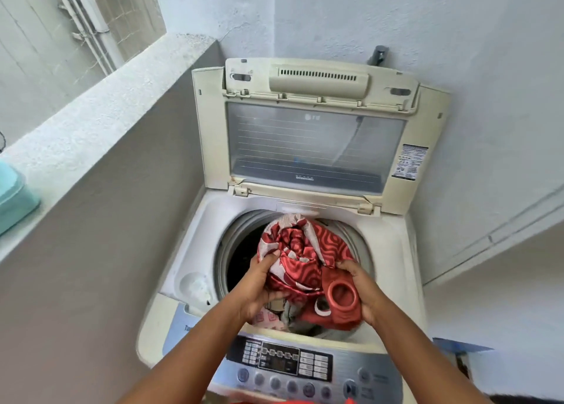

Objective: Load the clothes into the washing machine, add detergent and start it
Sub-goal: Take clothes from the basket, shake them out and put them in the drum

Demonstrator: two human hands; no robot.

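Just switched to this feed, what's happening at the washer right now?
A person is loading a top-loading washing machine whose lid stands open. Both hands grip a bundled red patterned cloth over the drum opening: the left hand on its left side, the right hand on its right. Other clothes already lie in the drum. The control panel is untouched.
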